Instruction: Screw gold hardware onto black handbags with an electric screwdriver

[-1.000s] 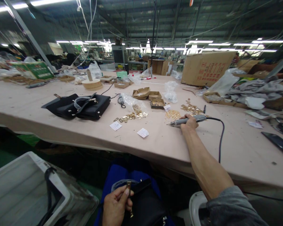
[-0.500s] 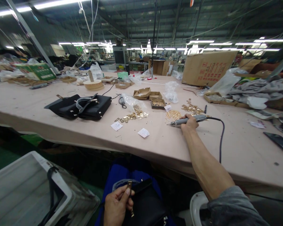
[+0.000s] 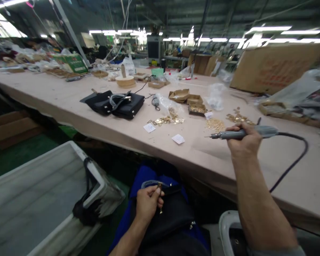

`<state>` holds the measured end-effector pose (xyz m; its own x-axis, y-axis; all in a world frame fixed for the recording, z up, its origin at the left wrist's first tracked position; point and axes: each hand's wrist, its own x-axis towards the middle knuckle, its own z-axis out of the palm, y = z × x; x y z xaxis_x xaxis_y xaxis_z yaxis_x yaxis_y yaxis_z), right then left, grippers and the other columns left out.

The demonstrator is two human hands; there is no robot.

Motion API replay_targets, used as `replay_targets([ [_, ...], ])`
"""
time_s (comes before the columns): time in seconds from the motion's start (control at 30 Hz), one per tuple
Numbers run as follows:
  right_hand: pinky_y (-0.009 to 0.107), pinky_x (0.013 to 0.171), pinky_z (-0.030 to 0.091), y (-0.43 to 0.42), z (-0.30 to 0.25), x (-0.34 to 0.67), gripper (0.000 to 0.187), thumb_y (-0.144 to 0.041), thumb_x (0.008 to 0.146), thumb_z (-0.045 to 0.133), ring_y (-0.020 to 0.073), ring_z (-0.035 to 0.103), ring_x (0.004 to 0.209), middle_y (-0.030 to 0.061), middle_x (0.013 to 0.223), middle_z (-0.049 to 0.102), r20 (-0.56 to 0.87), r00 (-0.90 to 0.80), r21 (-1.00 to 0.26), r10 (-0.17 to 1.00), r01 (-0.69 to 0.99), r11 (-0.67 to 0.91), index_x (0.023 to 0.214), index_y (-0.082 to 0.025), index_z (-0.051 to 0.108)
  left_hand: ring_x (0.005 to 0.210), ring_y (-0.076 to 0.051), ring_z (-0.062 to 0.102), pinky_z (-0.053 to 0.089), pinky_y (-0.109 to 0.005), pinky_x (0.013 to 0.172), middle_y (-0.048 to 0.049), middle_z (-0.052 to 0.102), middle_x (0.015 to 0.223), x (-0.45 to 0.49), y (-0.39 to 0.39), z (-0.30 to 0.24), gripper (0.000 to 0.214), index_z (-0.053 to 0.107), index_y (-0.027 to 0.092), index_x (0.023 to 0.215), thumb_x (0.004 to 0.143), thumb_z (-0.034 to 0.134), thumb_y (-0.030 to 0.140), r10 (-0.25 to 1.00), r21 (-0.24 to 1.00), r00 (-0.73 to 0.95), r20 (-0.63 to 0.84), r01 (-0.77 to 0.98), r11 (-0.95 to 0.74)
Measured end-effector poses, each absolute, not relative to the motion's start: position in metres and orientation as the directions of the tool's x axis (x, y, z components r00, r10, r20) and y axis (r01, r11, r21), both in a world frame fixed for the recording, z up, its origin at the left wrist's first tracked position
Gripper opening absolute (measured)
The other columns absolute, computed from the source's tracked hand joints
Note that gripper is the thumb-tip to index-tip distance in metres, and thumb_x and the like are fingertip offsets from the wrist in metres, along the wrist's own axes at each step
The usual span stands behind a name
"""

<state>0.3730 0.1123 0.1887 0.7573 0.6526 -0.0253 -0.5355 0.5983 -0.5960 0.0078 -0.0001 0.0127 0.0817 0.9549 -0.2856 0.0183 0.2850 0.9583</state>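
In my right hand (image 3: 245, 140) is a grey electric screwdriver (image 3: 232, 134), gripped round its body above the table, its thin bit pointing left. A dark cable runs from its rear end. My left hand (image 3: 148, 202) is closed, pinching a small gold metal fitting (image 3: 159, 186) between thumb and fingers. Below it a black handbag (image 3: 173, 217) lies across my lap on blue cloth; a clear-wrapped handle shows behind the fingers. Beyond the screwdriver lie a heap of tiny gold screws (image 3: 215, 124) and a pile of gold metal pieces (image 3: 238, 118).
Two black bags (image 3: 114, 103) lie on the table at left. More gold hardware (image 3: 168, 120) is spread beside a plastic bag, with paper labels (image 3: 178, 139) in front. Small cardboard boxes (image 3: 197, 109) stand behind. A white plastic bin (image 3: 77, 153) is at my lower left.
My right hand has lifted the screwdriver off the tabletop by the screws and brought it nearer. The left hand keeps its pinch on the fitting. The whole view has shifted.
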Motion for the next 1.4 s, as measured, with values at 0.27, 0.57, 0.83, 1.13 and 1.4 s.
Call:
replay_targets([
  [0.27,0.026,0.058,0.054,0.034,0.165,0.231,0.012,-0.010,0.077,0.063,0.0133,0.047,0.063,0.0010,0.079,0.049,0.135,0.527,-0.726,0.839,-0.523,0.445,0.079,-0.022,0.060,0.045,-0.014,0.063,0.054,-0.021,0.041,-0.0110,0.074,0.072,0.009,-0.005,0.015,0.029,0.077,0.007,0.087,0.085,0.070,0.035,0.949,0.945,0.053,-0.311,-0.087,0.315],
  [0.57,0.028,0.061,0.049,0.019,0.120,0.141,0.022,-0.017,0.076,0.077,0.0133,0.051,0.062,-0.0024,0.072,0.051,0.227,0.494,-0.826,0.839,-0.359,0.435,0.090,-0.020,0.060,0.044,-0.013,0.063,0.055,-0.020,0.042,-0.0099,0.072,0.067,0.003,-0.006,0.014,0.024,0.076,0.006,0.082,0.088,0.067,0.028,0.946,0.943,0.048,-0.319,-0.084,0.322],
  [0.83,0.029,0.063,0.051,0.019,0.112,0.123,0.019,-0.018,0.079,0.079,0.0128,0.052,0.060,-0.0019,0.073,0.053,0.229,0.483,-0.853,0.845,-0.319,0.413,0.085,-0.018,0.061,0.045,-0.015,0.065,0.054,-0.021,0.042,-0.0107,0.072,0.067,0.000,-0.007,0.010,0.026,0.077,0.007,0.084,0.090,0.065,0.029,0.952,0.948,0.054,-0.303,-0.086,0.306],
  [1.13,0.030,0.062,0.050,0.020,0.108,0.114,0.018,-0.019,0.079,0.078,0.0135,0.053,0.059,-0.0015,0.074,0.055,0.256,0.485,-0.865,0.836,-0.270,0.422,0.086,-0.019,0.062,0.044,-0.013,0.063,0.054,-0.020,0.042,-0.0082,0.071,0.063,-0.001,-0.006,0.014,0.022,0.076,0.008,0.079,0.088,0.061,0.021,0.948,0.943,0.057,-0.314,-0.094,0.319],
  [1.4,0.031,0.063,0.052,0.019,0.104,0.111,0.015,-0.020,0.084,0.078,0.0141,0.055,0.059,-0.0003,0.075,0.056,0.325,0.453,-0.881,0.830,-0.174,0.439,0.087,-0.018,0.063,0.043,-0.014,0.062,0.053,-0.021,0.042,-0.0072,0.069,0.059,-0.002,-0.007,0.016,0.025,0.076,0.008,0.078,0.089,0.064,0.028,0.952,0.948,0.060,-0.301,-0.086,0.305],
])
